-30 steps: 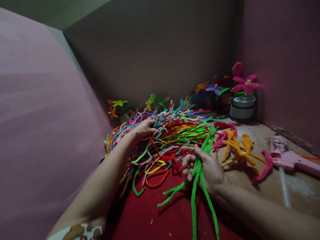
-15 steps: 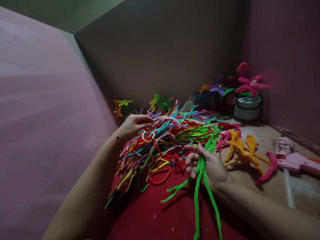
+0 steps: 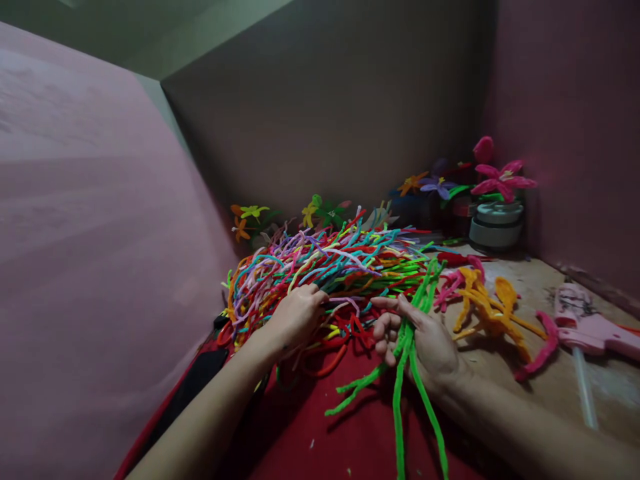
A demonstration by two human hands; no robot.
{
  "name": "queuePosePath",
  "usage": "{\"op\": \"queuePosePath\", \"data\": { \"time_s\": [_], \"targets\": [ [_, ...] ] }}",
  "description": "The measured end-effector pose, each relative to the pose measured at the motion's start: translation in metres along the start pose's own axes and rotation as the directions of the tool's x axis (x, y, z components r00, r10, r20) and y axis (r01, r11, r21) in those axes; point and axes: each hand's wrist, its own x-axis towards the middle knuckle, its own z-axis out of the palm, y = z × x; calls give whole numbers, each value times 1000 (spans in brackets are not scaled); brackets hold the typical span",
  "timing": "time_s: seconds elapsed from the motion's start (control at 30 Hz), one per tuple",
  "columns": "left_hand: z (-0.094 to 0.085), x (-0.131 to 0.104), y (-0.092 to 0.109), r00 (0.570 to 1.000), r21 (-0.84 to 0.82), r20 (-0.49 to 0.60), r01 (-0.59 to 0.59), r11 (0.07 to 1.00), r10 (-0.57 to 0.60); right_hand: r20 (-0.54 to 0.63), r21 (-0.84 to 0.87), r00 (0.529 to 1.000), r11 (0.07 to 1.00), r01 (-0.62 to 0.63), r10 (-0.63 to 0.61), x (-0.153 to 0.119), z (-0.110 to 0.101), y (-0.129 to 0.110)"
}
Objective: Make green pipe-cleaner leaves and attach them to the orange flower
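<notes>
Pink and brown walls box in a worn tabletop partly under red cloth [image 3: 320,433]. Right hand [image 3: 425,340] fingers curl around fuzzy green pipe cleaners [image 3: 405,373] trailing toward the near edge. Left hand [image 3: 297,313] fingers close on the tangled multicoloured pile [image 3: 325,267]. Orange twisted stems [image 3: 487,307] and a pink glue gun [image 3: 585,323] lie right, near bare wood.

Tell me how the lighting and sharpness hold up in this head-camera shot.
Head view: dim overall, with the pink walls murky and slightly bowed by the wide lens; the pile of pipe cleaners stays vivid and fairly sharp; the left hand and right hand look soft; the flowers in the back corner sit in shadow.
</notes>
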Motion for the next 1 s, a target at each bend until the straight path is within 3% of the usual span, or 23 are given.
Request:
{"op": "queuePosePath", "data": {
  "time_s": [0.13,0.27,0.37,0.5,0.73,1.0],
  "targets": [
    [-12,2,0,999,106,-39,-32,994,37,-3,3,1000,1000,-6,6,1,1,-1],
    [-18,15,0,987,172,-159,41,984,-13,-5,-1,1000,1000,-1,1,2,1,-1],
    [-12,30,-1,971,201,-231,112,973,-65,-3,-3,1000,1000,1,-1,2,1,-1],
    [2,39,-1,987,215,-161,61,975,-26,4,8,1000,1000,3,-3,2,0,0],
    [8,26,4,993,206,-37,-99,974,109,5,15,1000,1000,-27,27,3,1,-1],
    [1,25,-2,997,174,-37,-64,983,72,9,22,1000,1000,-15,15,2,0,-1]
  ]
}}
